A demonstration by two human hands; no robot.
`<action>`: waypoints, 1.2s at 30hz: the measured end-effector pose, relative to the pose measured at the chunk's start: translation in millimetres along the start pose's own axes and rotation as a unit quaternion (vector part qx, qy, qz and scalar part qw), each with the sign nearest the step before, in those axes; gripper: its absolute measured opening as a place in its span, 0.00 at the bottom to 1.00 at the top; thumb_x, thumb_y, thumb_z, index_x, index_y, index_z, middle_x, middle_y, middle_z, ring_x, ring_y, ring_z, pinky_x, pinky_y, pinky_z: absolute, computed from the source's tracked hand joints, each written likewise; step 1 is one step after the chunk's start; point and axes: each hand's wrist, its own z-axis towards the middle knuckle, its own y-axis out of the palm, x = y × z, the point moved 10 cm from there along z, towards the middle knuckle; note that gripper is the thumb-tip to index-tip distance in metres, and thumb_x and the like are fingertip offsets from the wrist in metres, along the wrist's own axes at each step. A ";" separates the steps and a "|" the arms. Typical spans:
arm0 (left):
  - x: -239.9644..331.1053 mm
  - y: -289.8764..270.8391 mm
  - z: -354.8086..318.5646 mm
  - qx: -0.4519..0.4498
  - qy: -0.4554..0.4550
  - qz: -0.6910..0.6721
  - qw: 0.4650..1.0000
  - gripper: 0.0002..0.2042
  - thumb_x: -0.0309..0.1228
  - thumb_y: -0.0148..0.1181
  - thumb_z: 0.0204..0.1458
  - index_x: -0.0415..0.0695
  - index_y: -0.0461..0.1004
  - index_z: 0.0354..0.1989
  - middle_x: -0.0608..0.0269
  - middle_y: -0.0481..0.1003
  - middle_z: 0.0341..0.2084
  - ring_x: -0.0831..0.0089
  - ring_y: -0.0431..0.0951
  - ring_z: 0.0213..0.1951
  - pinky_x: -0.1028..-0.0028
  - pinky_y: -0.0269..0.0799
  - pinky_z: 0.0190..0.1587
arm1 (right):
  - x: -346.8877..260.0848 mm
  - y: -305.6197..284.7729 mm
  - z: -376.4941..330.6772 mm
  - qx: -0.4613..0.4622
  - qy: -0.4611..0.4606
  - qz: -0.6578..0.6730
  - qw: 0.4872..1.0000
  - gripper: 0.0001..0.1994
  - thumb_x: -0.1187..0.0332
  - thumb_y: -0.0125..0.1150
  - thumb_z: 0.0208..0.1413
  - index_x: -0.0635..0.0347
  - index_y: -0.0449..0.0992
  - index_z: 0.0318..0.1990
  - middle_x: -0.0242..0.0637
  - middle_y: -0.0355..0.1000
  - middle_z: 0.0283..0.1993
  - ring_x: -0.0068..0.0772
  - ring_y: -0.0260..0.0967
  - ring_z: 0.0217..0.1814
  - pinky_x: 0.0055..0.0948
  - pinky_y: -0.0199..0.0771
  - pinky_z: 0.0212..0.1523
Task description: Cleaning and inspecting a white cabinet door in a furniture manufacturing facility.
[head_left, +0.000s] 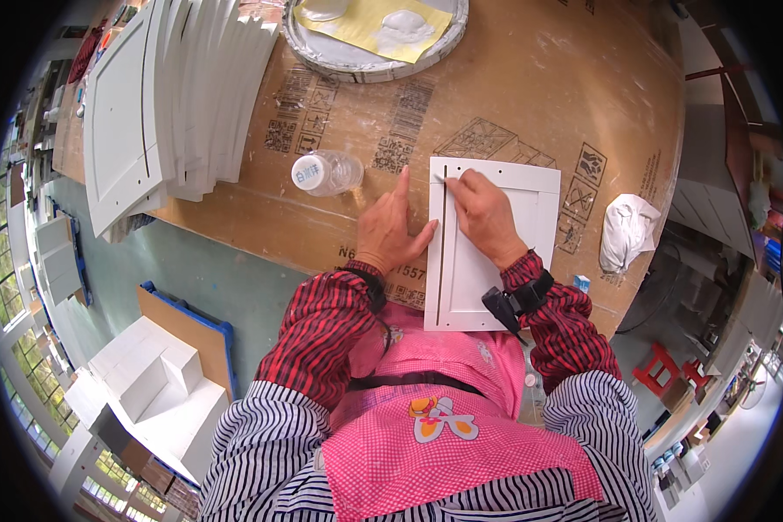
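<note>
A white framed panel [470, 291] lies on the cardboard-covered table in front of me, with a long dark groove down its left side and small holes near its ends. My right hand [487, 217] is closed over the upper part of the panel, fingertips pinched at the groove; what they hold, if anything, is too small to make out. My left hand [391, 228] rests beside the panel's left edge, its index finger stretched out and its thumb spread toward the edge. To its upper left, a clear plastic bottle [344, 172] with a white cap lies on its side.
Several white panels [117, 122] stand stacked at the table's left. A round lid [357, 71] holds yellow sandpaper [365, 35] with white paste at the far edge. On the right lies a crumpled white cloth [628, 230]. White box-like pieces [148, 374] stand below left; a red stool [657, 370] stands right.
</note>
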 end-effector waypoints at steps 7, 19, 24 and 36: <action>2.0 1.6 -0.7 -0.008 0.004 -0.002 1.000 0.49 0.43 0.71 0.49 0.34 0.50 0.74 0.68 0.68 0.23 0.69 0.71 0.28 0.67 0.69 0.35 | 9.5 -7.0 1.1 0.030 0.048 0.003 0.998 0.13 0.81 0.60 0.49 0.64 0.78 0.44 0.42 0.68 0.36 0.47 0.72 0.40 0.42 0.75 0.39; 0.7 3.3 -0.4 -0.005 0.004 0.008 1.000 0.49 0.43 0.71 0.48 0.35 0.51 0.74 0.68 0.69 0.23 0.69 0.71 0.28 0.68 0.69 0.35 | 12.3 -3.7 2.2 0.032 0.076 0.011 0.997 0.12 0.80 0.61 0.49 0.66 0.79 0.43 0.44 0.69 0.36 0.49 0.73 0.40 0.42 0.76 0.39; 1.9 2.3 0.1 -0.004 0.008 0.007 1.000 0.48 0.43 0.71 0.48 0.35 0.51 0.74 0.68 0.69 0.23 0.69 0.71 0.28 0.68 0.68 0.34 | 16.4 -6.9 2.8 0.043 0.092 0.017 0.995 0.12 0.80 0.61 0.49 0.66 0.78 0.43 0.44 0.68 0.36 0.49 0.73 0.40 0.42 0.76 0.39; 3.3 0.4 1.3 0.000 0.010 -0.003 1.000 0.47 0.43 0.71 0.48 0.35 0.53 0.74 0.68 0.69 0.23 0.69 0.71 0.28 0.69 0.69 0.34 | 20.7 -4.5 2.3 0.051 0.116 0.040 0.991 0.12 0.79 0.61 0.48 0.65 0.78 0.42 0.45 0.68 0.36 0.51 0.73 0.39 0.44 0.75 0.38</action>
